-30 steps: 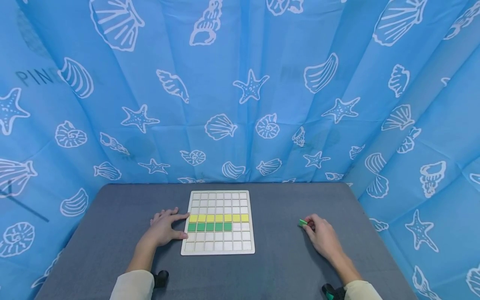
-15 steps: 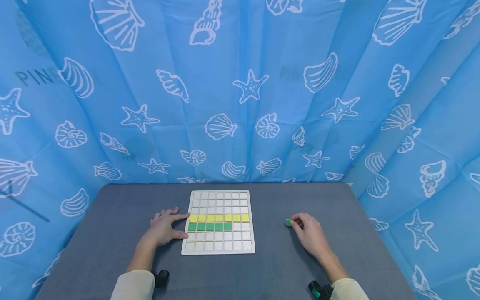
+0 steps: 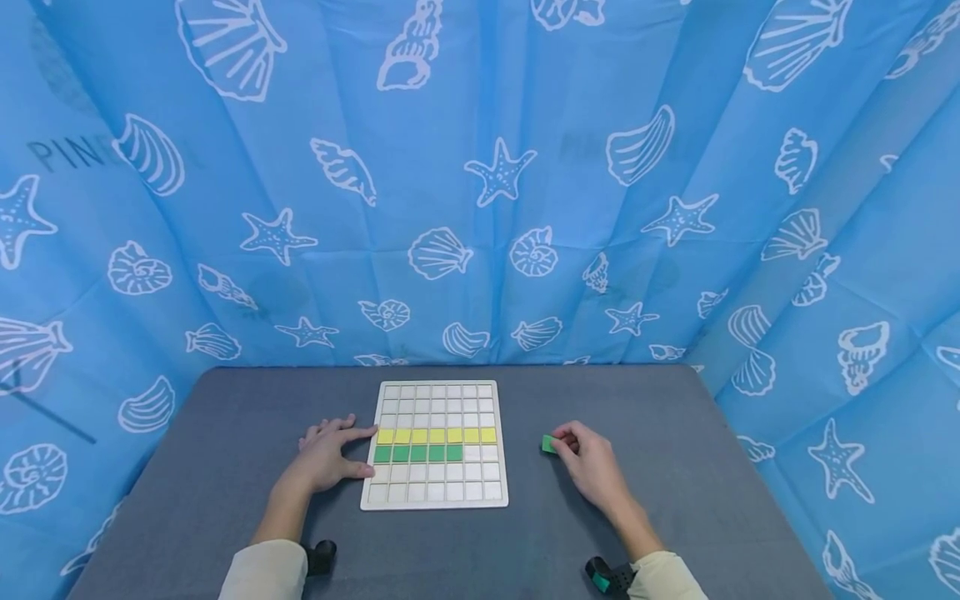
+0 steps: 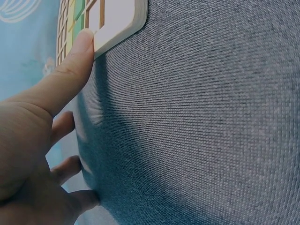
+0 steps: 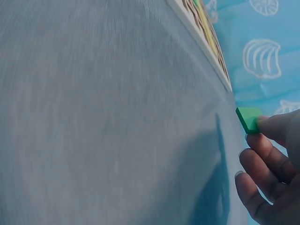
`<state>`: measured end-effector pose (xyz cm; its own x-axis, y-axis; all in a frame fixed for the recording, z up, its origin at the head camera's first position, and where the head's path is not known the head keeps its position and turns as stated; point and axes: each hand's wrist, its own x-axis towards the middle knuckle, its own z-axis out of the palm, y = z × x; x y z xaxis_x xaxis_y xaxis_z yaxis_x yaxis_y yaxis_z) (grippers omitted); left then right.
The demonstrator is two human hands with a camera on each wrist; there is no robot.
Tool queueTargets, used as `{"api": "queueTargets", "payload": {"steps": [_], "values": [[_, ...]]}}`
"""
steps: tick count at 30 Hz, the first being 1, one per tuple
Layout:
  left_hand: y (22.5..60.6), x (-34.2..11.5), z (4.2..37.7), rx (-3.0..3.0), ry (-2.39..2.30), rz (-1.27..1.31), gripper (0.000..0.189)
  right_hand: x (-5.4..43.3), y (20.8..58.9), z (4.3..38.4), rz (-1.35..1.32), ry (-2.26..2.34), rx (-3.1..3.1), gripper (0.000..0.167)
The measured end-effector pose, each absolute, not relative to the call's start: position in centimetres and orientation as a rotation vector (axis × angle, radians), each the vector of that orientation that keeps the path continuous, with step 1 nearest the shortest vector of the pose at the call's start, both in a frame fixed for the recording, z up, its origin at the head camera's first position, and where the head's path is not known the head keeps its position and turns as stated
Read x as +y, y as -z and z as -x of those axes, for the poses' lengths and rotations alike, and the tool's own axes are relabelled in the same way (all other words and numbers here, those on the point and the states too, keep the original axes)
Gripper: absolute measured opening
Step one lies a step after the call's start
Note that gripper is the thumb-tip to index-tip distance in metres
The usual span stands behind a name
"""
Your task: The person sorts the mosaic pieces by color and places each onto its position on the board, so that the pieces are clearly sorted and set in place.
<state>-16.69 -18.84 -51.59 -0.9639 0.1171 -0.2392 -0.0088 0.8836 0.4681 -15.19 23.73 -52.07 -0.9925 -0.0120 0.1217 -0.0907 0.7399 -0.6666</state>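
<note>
A white grid board (image 3: 435, 505) lies flat on the grey table. One full row across it holds yellow tiles (image 3: 437, 436); the row below has several green tiles (image 3: 417, 453) starting from the left, with white cells at its right end. My left hand (image 3: 327, 457) rests at the board's left edge, fingers spread, and in the left wrist view its thumb (image 4: 70, 70) touches the rim. To the right of the board, my right hand (image 3: 592, 462) pinches a small square green tile (image 5: 248, 119) between thumb and fingertips, held above the table.
The grey cloth-covered table (image 3: 465, 554) extends around the board. Behind it and along both sides hangs a blue curtain (image 3: 480, 208) with white shells and starfish. Black wrist devices (image 3: 322, 557) sit at both cuffs.
My right hand has moved left toward the board, carrying the pinched green tile. The left hand and the board have stayed in place.
</note>
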Motion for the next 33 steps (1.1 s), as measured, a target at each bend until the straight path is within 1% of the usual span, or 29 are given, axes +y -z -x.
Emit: {"api": "queueTargets", "payload": {"steps": [13,22,27,33], "values": [[51.8,-19.0,16.7,2.789,-0.73,-0.08,0.079,18.7,52.0,15.2,-0.113,-1.233,-2.791,0.004],[51.7,-19.0,16.7,2.792,-0.712,-0.08,0.079,16.0,52.0,15.3,-0.259,-1.279,-2.843,0.004],[51.5,-19.0,16.7,2.793,-0.706,-0.084,0.08,15.0,52.1,15.3,-0.378,-1.237,-2.858,0.003],[51.7,-19.0,16.8,2.788,-0.694,-0.076,0.08,14.0,52.1,15.4,-0.427,-1.141,-2.879,0.004]]}}
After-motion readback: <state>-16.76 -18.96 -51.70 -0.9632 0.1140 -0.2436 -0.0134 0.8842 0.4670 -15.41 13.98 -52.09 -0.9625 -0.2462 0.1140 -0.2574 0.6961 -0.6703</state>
